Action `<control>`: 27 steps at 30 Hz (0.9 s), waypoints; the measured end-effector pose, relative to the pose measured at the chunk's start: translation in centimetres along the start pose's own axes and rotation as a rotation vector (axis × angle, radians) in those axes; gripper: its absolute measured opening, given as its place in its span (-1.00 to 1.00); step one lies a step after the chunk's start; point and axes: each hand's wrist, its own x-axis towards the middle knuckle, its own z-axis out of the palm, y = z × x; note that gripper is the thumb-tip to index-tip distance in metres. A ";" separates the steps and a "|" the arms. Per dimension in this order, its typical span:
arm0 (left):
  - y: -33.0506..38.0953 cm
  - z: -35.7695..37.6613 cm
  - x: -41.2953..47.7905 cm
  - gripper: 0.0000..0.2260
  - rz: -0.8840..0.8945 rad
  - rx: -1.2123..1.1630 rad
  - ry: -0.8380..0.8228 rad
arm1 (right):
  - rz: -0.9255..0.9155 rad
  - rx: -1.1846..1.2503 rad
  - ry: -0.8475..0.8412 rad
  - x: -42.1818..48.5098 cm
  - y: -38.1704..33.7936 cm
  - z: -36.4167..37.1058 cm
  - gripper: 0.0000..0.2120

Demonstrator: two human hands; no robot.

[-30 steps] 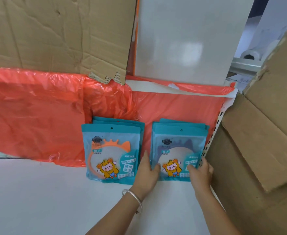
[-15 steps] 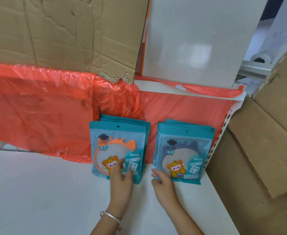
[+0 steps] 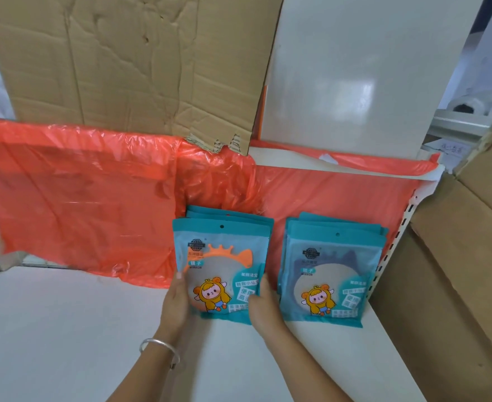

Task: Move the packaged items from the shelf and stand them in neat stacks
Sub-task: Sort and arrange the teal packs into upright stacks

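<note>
Packets in teal wrappers stood upright in two stacks on the white shelf (image 3: 64, 329), leaning back against an orange plastic sheet (image 3: 79, 198) that hung across the rear. The left stack (image 3: 224, 250) showed an orange-rimmed mirror through its front window. The right stack (image 3: 331, 274) showed a darker, bluish rim and stood just beside a slotted upright (image 3: 395, 242) at the shelf's end. The stacks were near each other but apart, with a strip of orange sheet visible between them.

Both hands were on the left stack. The left hand (image 3: 178, 303) lay against its lower left edge and the right hand (image 3: 263, 309) against its lower right edge, so the stack sat between the palms. Grip on both sides: relaxed, fingers fairly straight along the packet edges and pressing inward rather than curled round. Whether any finger reached behind the stack could not be told. The right stack was untouched.

A silver bangle (image 3: 160, 346) was on the left wrist. A creased cardboard sheet (image 3: 122, 59) stood above the orange plastic, with a white panel (image 3: 340, 68) to its right. A cardboard box (image 3: 456, 271) stood past the shelf end on the right.
</note>
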 end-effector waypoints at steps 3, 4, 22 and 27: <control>-0.1 0.5 -0.4 -0.60 0.011 -0.019 -0.011 | 0.015 0.010 0.006 0.1 -0.1 -0.2 -0.38; -0.1 0.5 -0.3 -0.59 0.003 -0.014 -0.016 | 0.021 0.016 0.014 0.2 -0.1 -0.3 -0.37; 0.9 -2.6 -1.2 -0.48 0.073 0.193 0.019 | -0.135 -0.142 0.311 -2.6 2.0 2.1 -0.38; 0.6 -8.5 -2.6 -0.52 0.039 0.240 0.074 | -0.124 -0.044 0.497 -4.4 2.1 4.3 -0.61</control>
